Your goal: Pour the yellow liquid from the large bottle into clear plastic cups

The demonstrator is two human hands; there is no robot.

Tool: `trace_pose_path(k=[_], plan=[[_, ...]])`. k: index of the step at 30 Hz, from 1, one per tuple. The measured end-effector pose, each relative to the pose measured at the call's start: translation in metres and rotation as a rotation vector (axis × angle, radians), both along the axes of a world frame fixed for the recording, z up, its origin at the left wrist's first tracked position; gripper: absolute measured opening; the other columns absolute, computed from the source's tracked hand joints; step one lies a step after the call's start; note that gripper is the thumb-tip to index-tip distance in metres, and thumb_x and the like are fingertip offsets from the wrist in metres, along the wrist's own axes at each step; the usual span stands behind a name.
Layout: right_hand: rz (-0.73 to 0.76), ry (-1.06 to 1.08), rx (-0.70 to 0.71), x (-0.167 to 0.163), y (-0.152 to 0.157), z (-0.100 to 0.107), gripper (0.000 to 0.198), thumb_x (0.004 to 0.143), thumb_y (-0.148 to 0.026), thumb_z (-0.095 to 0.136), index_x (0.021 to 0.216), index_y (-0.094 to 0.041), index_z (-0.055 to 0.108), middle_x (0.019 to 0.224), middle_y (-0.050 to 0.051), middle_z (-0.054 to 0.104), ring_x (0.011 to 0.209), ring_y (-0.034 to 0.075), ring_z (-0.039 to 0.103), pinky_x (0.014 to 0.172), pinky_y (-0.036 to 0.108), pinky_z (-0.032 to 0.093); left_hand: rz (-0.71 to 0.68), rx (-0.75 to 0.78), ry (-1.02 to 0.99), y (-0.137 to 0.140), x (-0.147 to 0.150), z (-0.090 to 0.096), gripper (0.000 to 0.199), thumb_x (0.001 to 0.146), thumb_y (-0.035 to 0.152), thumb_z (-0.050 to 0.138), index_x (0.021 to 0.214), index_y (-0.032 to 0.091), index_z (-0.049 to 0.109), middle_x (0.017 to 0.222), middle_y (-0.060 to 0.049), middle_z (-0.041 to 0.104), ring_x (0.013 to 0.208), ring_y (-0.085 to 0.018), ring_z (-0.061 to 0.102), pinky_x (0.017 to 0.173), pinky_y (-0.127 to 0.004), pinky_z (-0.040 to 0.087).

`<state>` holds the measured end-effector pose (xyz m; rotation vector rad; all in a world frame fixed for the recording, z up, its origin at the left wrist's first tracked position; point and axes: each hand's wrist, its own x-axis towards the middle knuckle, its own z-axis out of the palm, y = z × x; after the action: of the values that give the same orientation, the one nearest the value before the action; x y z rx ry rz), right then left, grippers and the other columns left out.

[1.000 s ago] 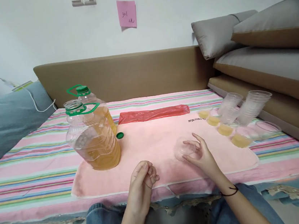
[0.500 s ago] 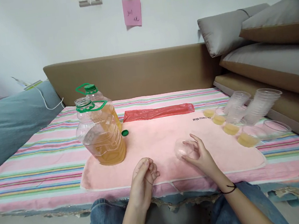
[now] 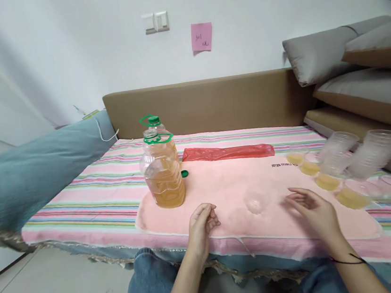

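My left hand [image 3: 202,224] hovers over the towel's front edge, its fingers curled in, with nothing visible in them. My right hand [image 3: 312,208] is open, fingers stretched out to the left and slightly blurred. Between the hands a clear plastic cup [image 3: 254,202] stands on the pink towel [image 3: 222,186], apart from both. Left of it is a big uncapped plastic bottle [image 3: 166,183] with a green handle, partly filled with amber liquid. Its green cap [image 3: 184,173] lies beside it. Another bottle with a green cap [image 3: 154,120] stands behind.
On the right, cups with yellow liquid [image 3: 327,181] form a row along the towel. Beyond them, stacked clear cups [image 3: 372,153] lean over, close to piled cushions [image 3: 370,91]. A red plastic bag [image 3: 228,152] lies flat near the brown backrest [image 3: 208,107].
My right hand has let go of the clear cup and moved right, away from it. The cup now stands on the towel. My left hand stays curled. The view has shifted left.
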<state>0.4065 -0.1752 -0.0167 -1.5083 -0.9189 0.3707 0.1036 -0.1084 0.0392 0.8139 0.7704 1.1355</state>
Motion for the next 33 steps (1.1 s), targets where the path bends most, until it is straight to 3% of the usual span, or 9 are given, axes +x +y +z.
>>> trace_pose_path(k=[4, 8, 13, 17, 21, 24, 28, 31, 33], plan=[[-0.166, 0.033, 0.019, 0.004, -0.009, 0.020, 0.041, 0.055, -0.053, 0.081, 0.079, -0.021, 0.072, 0.087, 0.010, 0.075, 0.085, 0.031, 0.070, 0.090, 0.053, 0.054, 0.188, 0.201, 0.086, 0.006, -0.015, 0.010, 0.034, 0.067, 0.046, 0.077, 0.075, 0.015, 0.068, 0.058, 0.002, 0.054, 0.055, -0.010, 0.051, 0.055, -0.022, 0.042], [-0.151, -0.068, 0.008, -0.015, -0.010, 0.062, 0.036, 0.058, -0.057, 0.078, 0.075, -0.025, 0.075, 0.084, 0.008, 0.077, 0.085, 0.033, 0.071, 0.089, 0.054, 0.055, 0.446, 0.401, 0.151, 0.029, -0.041, 0.045, 0.024, 0.075, 0.042, 0.071, 0.079, 0.018, 0.066, 0.062, 0.003, 0.054, 0.060, -0.012, 0.050, 0.059, -0.023, 0.040], [0.034, -0.221, 0.260, -0.062, 0.021, 0.127, 0.023, 0.076, -0.049, 0.072, 0.080, -0.026, 0.075, 0.081, 0.006, 0.077, 0.069, 0.025, 0.073, 0.075, 0.045, 0.061, 0.860, 0.523, 0.160, 0.075, -0.077, 0.078, 0.018, 0.085, 0.040, 0.056, 0.088, 0.023, 0.059, 0.082, 0.002, 0.055, 0.078, -0.013, 0.052, 0.076, -0.024, 0.042], [0.263, -0.270, 0.367, -0.111, 0.058, 0.166, 0.016, 0.082, -0.041, 0.070, 0.082, -0.025, 0.076, 0.079, 0.003, 0.078, 0.071, 0.022, 0.074, 0.070, 0.038, 0.063, 1.006, 0.451, 0.201, 0.098, -0.097, 0.061, 0.018, 0.082, 0.039, 0.058, 0.091, 0.023, 0.057, 0.094, 0.001, 0.055, 0.095, -0.016, 0.053, 0.087, -0.026, 0.040], [0.326, -0.277, 0.441, -0.160, 0.095, 0.192, 0.011, 0.074, -0.033, 0.080, 0.070, -0.024, 0.074, 0.070, 0.000, 0.075, 0.065, 0.020, 0.072, 0.064, 0.034, 0.062, 0.963, 0.300, 0.229, 0.107, -0.115, 0.039, 0.025, 0.086, 0.045, 0.049, 0.093, 0.023, 0.057, 0.099, -0.001, 0.057, 0.101, -0.018, 0.054, 0.087, -0.030, 0.041], [0.395, -0.281, 0.510, -0.191, 0.126, 0.202, 0.015, 0.090, -0.030, 0.061, 0.087, -0.023, 0.074, 0.071, 0.000, 0.074, 0.067, 0.018, 0.072, 0.067, 0.034, 0.061, 0.828, 0.261, 0.257, 0.112, -0.127, 0.036, 0.035, 0.089, 0.051, 0.043, 0.097, 0.022, 0.060, 0.110, -0.004, 0.060, 0.105, -0.020, 0.057, 0.089, -0.034, 0.042], [0.552, -0.503, 0.576, -0.217, 0.165, 0.203, 0.019, 0.094, -0.026, 0.056, 0.105, -0.025, 0.070, 0.109, 0.005, 0.074, 0.104, 0.022, 0.068, 0.092, 0.043, 0.055, 0.555, 0.309, 0.306, 0.119, -0.139, 0.039, 0.047, 0.072, 0.048, 0.073, 0.110, 0.023, 0.061, 0.122, -0.008, 0.062, 0.113, -0.024, 0.059, 0.093, -0.036, 0.043], [0.629, -0.591, 0.546, -0.227, 0.181, 0.194, 0.021, 0.090, -0.029, 0.062, 0.111, -0.028, 0.067, 0.118, 0.004, 0.071, 0.116, 0.025, 0.063, 0.101, 0.048, 0.049, 0.342, 0.390, 0.361, 0.122, -0.144, 0.036, 0.076, 0.050, 0.028, 0.090, 0.119, 0.025, 0.058, 0.131, -0.009, 0.060, 0.122, -0.027, 0.055, 0.100, -0.038, 0.042], [0.628, -0.606, 0.545, -0.230, 0.187, 0.187, 0.021, 0.090, -0.031, 0.062, 0.110, -0.029, 0.067, 0.120, 0.004, 0.070, 0.122, 0.026, 0.059, 0.104, 0.049, 0.047, 0.198, 0.436, 0.378, 0.124, -0.147, 0.032, 0.080, 0.052, 0.025, 0.090, 0.124, 0.026, 0.055, 0.137, -0.009, 0.056, 0.129, -0.028, 0.050, 0.105, -0.039, 0.039]])
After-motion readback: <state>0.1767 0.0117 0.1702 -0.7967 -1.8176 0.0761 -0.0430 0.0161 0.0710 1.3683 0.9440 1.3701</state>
